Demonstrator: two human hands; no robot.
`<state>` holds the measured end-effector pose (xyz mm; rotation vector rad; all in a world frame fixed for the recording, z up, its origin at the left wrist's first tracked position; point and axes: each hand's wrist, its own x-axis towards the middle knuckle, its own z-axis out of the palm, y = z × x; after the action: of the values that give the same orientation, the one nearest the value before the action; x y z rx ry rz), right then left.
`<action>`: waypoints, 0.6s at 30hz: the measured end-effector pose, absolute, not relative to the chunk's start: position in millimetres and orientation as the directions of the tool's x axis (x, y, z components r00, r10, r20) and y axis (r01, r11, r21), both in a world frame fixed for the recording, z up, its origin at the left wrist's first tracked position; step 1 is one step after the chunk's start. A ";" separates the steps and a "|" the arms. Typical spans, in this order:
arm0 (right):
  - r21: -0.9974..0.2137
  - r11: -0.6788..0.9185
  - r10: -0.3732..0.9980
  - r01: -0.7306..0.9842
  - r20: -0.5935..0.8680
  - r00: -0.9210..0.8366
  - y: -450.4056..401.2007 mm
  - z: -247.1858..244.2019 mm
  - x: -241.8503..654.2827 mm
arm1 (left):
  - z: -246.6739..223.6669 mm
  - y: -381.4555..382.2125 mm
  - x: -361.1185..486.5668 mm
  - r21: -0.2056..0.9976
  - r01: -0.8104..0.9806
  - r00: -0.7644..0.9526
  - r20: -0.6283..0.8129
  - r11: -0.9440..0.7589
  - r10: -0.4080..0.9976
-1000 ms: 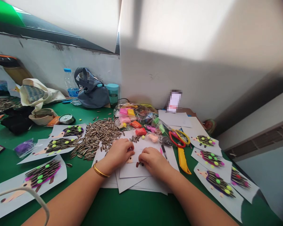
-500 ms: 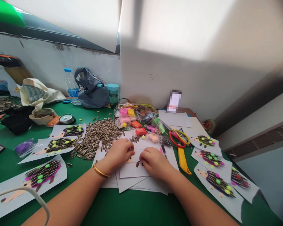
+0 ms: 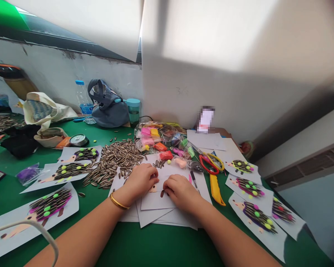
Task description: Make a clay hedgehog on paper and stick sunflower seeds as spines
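Observation:
My left hand (image 3: 145, 180), with a gold bangle at the wrist, rests on a white sheet (image 3: 153, 203) on top of a loose stack of paper. Its fingers are curled together, and whatever they grip is hidden. Just beside its fingertips lies a peach clay hedgehog face (image 3: 153, 188) with a dark eye. My right hand (image 3: 180, 191) is closed on the same sheet, its fingertips pinched at a small dark brown clay piece (image 3: 162, 193). The fingers cover most of the middle of the sheet.
Sunflower seeds (image 3: 118, 159) are heaped at left, with bagged coloured clay (image 3: 164, 142) behind. Scissors (image 3: 211, 163), a yellow cutter (image 3: 217, 190) and a black pen (image 3: 194, 178) lie right. Hedgehog pictures (image 3: 51, 207) flank both sides. A white cable (image 3: 44, 233) arcs at lower left.
My right hand has shifted slightly left, and its fingertips now reach the brown clay piece, covering the dark bit beside it. My left hand has stayed nearly still.

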<state>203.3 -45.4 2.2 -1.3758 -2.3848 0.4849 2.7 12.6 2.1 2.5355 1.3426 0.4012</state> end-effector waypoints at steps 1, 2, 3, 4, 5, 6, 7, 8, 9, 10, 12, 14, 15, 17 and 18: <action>-0.456 0.470 0.874 0.755 0.126 -0.469 -45.5 1.6 202.5 | 2.0 12.5 2.7 0.338 0.765 0.540 0.125 -0.548 0.832; -0.459 0.471 0.874 0.753 0.126 -0.469 -45.6 1.1 201.7 | 1.9 12.6 2.6 0.339 0.764 0.541 0.126 -0.549 0.831; -0.461 0.473 0.872 0.751 0.125 -0.473 -45.6 0.6 201.2 | 1.8 12.7 2.6 0.341 0.762 0.542 0.128 -0.550 0.830; -0.463 0.476 0.871 0.748 0.125 -0.476 -45.5 0.3 201.1 | 1.7 12.8 2.7 0.342 0.761 0.543 0.130 -0.551 0.830; -0.465 0.476 0.870 0.747 0.127 -0.476 -45.1 0.2 201.7 | 1.7 13.0 2.8 0.344 0.760 0.542 0.131 -0.551 0.830; -0.467 0.473 0.873 0.747 0.131 -0.471 -44.4 0.3 203.0 | 1.7 13.1 2.8 0.347 0.760 0.541 0.131 -0.550 0.831; -0.471 0.463 0.879 0.751 0.138 -0.455 -43.2 0.5 205.3 | 1.8 13.3 2.9 0.349 0.760 0.539 0.130 -0.547 0.832; -0.477 0.445 0.890 0.758 0.146 -0.431 -41.6 0.7 208.4 | 1.8 13.4 3.0 0.352 0.761 0.537 0.131 -0.545 0.834; -0.482 0.422 0.903 0.767 0.153 -0.401 -39.6 1.1 212.1 | 1.9 13.6 3.0 0.355 0.761 0.535 0.131 -0.544 0.834; -0.490 0.393 0.917 0.778 0.153 -0.367 -37.4 1.4 216.3 | 1.9 13.7 3.0 0.356 0.760 0.536 0.131 -0.544 0.834; -0.503 0.343 0.937 0.793 0.124 -0.327 -33.3 2.1 224.5 | 1.5 13.8 2.7 0.352 0.758 0.540 0.132 -0.549 0.831; -0.517 0.320 0.942 0.794 0.081 -0.327 -30.7 2.8 229.8 | 0.9 13.9 2.3 0.342 0.760 0.544 0.133 -0.553 0.829; -0.523 0.320 0.939 0.790 0.065 -0.337 -30.2 3.3 230.9 | 0.6 13.9 2.0 0.339 0.760 0.545 0.134 -0.555 0.828; -0.528 0.333 0.931 0.781 0.054 -0.360 -31.0 4.4 229.7 | 0.4 13.6 1.7 0.340 0.756 0.547 0.141 -0.559 0.825; -0.526 0.338 0.929 0.780 0.054 -0.367 -32.0 5.1 227.9 | 0.6 13.3 1.7 0.343 0.754 0.548 0.142 -0.561 0.824</action>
<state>227.9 -32.0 5.1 -1.5148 -2.2636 0.6000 1.7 13.3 0.6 2.5442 1.3218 0.4226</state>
